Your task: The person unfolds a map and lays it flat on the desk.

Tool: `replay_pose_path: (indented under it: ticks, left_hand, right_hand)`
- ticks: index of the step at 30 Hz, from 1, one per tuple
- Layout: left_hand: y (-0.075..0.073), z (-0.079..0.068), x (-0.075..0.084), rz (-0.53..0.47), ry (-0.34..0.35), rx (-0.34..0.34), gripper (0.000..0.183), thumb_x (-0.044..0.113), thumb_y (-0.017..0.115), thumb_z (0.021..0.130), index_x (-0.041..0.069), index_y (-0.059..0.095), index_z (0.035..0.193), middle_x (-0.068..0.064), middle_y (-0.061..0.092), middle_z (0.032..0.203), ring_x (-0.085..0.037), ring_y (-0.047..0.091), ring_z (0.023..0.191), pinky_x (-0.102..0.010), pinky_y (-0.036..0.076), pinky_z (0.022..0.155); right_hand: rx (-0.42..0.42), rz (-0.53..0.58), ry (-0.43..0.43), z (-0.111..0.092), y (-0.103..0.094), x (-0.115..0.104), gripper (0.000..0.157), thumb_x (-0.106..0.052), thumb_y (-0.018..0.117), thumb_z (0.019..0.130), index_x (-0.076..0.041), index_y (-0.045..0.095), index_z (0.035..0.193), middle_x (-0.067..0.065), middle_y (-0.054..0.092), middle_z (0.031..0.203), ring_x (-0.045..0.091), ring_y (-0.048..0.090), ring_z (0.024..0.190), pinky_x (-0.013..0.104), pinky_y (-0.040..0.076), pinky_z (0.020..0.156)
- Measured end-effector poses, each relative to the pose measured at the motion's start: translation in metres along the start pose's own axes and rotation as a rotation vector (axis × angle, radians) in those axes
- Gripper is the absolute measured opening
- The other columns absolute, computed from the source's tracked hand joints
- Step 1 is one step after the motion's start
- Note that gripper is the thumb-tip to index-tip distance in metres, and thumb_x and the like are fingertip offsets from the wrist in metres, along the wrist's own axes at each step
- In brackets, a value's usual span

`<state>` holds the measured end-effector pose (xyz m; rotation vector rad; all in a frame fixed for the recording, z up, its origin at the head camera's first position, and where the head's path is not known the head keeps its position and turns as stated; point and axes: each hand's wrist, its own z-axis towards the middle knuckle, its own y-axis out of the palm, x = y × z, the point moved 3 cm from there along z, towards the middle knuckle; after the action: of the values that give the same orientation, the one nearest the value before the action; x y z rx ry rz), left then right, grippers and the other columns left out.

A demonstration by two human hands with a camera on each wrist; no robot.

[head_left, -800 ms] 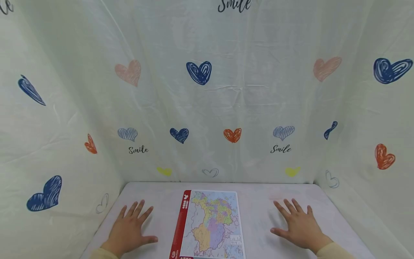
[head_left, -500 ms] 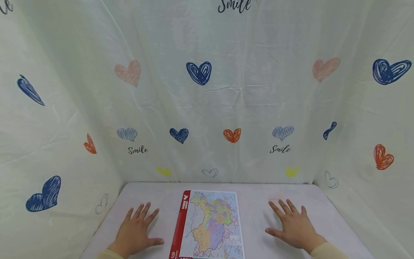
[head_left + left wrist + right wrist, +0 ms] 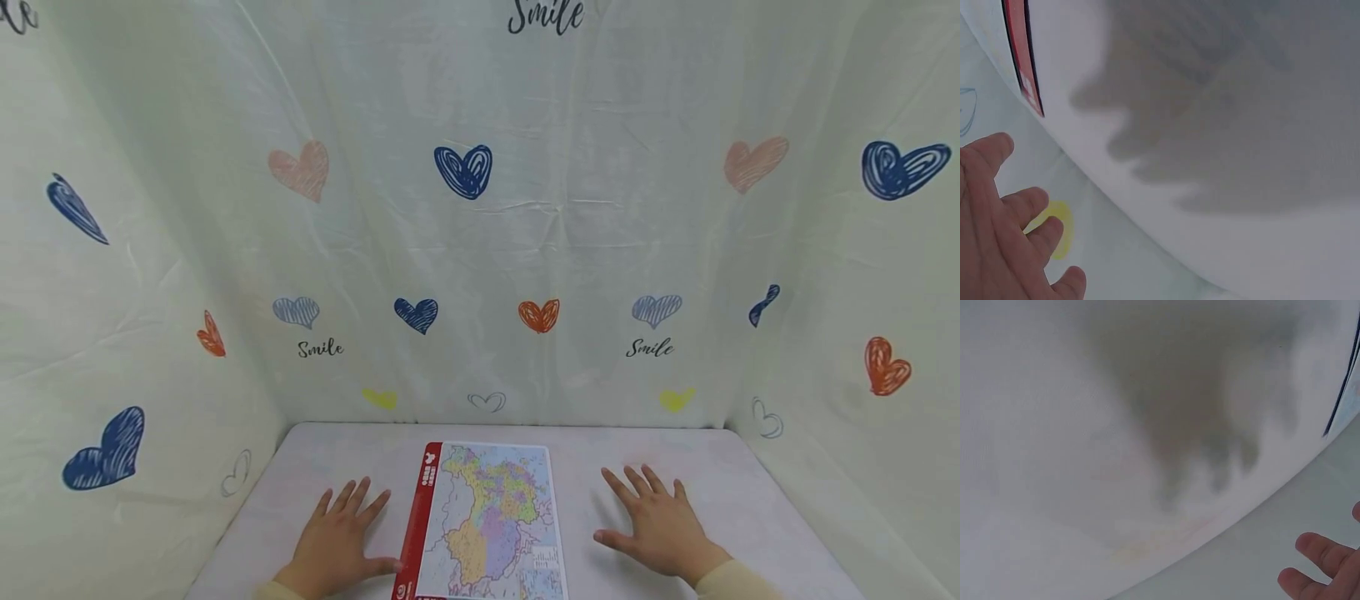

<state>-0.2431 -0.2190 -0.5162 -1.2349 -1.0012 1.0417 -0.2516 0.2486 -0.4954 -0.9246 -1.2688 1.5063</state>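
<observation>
A flat rectangular map [image 3: 491, 517] with patches of yellow, purple and green and a red strip along its left side lies on the white table. To its left is my left hand [image 3: 333, 542], fingers spread and straight. Its thumb tip overlaps the red strip in the head view; whether it touches cannot be told. On the other side my right hand [image 3: 663, 529], also spread, stays apart from the map. Both hands hold nothing, and both cast shadows on the table. In the left wrist view, several fingers [image 3: 1035, 206] show beyond the red edge [image 3: 1019, 56] of the map.
The white table [image 3: 600, 450] has rounded far corners. A pale curtain [image 3: 480, 250] printed with hearts and the word "Smile" hangs behind it and on both sides.
Both hands have moved inward toward the map, the left one to the right and the right one to the left. The map has stayed in place.
</observation>
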Motion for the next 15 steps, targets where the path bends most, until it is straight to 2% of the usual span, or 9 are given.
replay_pose_path:
  ticks: [15]
  left_hand:
    - [0.015,0.004,0.027,-0.117,-0.016,-0.123,0.104,0.083,0.065,0.063,0.017,0.055,0.144,-0.017,0.051,0.144,-0.042,0.041,0.135,-0.067,0.018,0.112]
  right_hand:
    - [-0.109,0.132,-0.032,0.010,0.011,-0.041,0.093,-0.081,0.054,0.079,-0.023,0.044,0.151,0.016,0.054,0.140,0.046,0.043,0.132,0.078,0.029,0.096]
